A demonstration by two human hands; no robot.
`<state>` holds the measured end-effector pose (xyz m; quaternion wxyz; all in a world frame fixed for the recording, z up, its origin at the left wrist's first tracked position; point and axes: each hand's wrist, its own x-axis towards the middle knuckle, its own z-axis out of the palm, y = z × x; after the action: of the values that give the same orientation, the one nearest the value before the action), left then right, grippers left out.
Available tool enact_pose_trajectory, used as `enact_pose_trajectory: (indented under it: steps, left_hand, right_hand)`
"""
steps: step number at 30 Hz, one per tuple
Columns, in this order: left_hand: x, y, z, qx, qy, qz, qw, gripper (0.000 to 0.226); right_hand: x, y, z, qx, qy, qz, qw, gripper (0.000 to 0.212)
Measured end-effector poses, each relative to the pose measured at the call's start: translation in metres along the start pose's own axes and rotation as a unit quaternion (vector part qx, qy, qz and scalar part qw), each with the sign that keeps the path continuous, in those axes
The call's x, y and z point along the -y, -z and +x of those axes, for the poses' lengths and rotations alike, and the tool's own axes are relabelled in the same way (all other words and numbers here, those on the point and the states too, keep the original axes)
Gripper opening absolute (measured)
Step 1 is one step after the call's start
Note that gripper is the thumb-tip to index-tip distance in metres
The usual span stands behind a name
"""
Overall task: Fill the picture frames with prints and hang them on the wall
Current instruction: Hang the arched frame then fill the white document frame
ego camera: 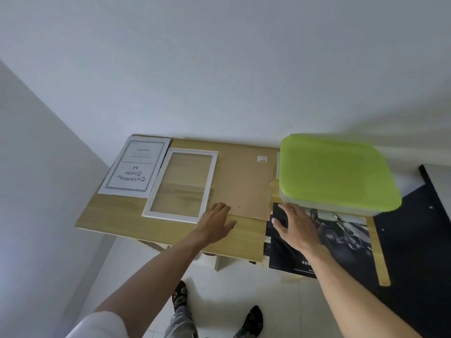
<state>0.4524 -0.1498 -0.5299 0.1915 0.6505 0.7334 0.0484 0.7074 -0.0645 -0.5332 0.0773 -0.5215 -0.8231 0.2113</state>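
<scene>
Nearest: two feet in dark patterned socks (251, 320) on pale tiled floor (244, 284), just short of table's near edge. Bare forearms reaching fwd over that edge.

Left hand (216, 222) near middle of table (117, 215), palm down, fingers straight and slightly spread, resting flat. Fingertips on near-left corner of brown backing board (244, 181); heel of hand on bare wood. Nothing gripped.

Right hand (296, 228) also palm down, fingers relaxed and spread, lying on dark car print (341, 230) at table's near-right part. Nothing gripped; thumb out to the left, near print's left edge. Print shows a car interior w/ steering wheel; overhangs near edge of table, white lettering at the bottom partly hidden by the arm.

Further in, left of left hand: white picture frame (181, 185) lying flat, wood grain showing through opening; can't tell whether glass is fitted. Its right side just beside backing board, maybe overlapping slightly. Board has small white sticker (262, 159) near far-right corner and a notch on right edge.

Far-left corner: printed insert sheet (136, 167) w/ ornate border, reads "Document Frame A4" upside down from here; right edge tucked just under or touching frame.

Far-right: plastic box w/ lime-green lid (339, 172), lid on, sitting over far edge of print and right edge of board.

Behind table: plain white wall (219, 69). Right of table: black panel (415, 228) w/ small screw holes.
</scene>
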Motion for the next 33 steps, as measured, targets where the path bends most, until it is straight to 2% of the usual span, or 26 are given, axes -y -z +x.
enact_pose_trajectory:
  steps: [6, 16, 19, 26, 30, 33]
  left_hand:
    - [0.080, 0.041, -0.009, -0.046, 0.096, -0.031, 0.994, 0.054]
    - [0.232, 0.096, 0.007, -0.077, 0.110, -0.006, 0.991, 0.050]
    - [0.284, 0.105, 0.009, -0.061, 0.109, 0.007, 0.992, 0.049]
    - [0.377, 0.106, 0.002, 0.017, 0.080, 0.051, 0.995, 0.070]
    - [0.411, 0.097, 0.005, 0.047, 0.075, 0.025, 0.996, 0.080]
    - [0.423, 0.090, 0.008, 0.026, 0.060, -0.006, 0.998, 0.082]
  right_hand:
    - [0.087, -0.013, 0.052, 0.035, 0.056, -0.003, 0.998, 0.059]
    - [0.239, -0.066, 0.139, 0.086, 0.104, 0.014, 0.991, 0.059]
    - [0.281, -0.094, 0.162, 0.109, 0.135, -0.004, 0.985, 0.061]
    - [0.367, -0.157, 0.194, 0.169, 0.210, -0.074, 0.960, 0.062]
    - [0.398, -0.186, 0.205, 0.207, 0.237, -0.142, 0.938, 0.071]
    - [0.406, -0.202, 0.208, 0.244, 0.223, -0.142, 0.933, 0.080]
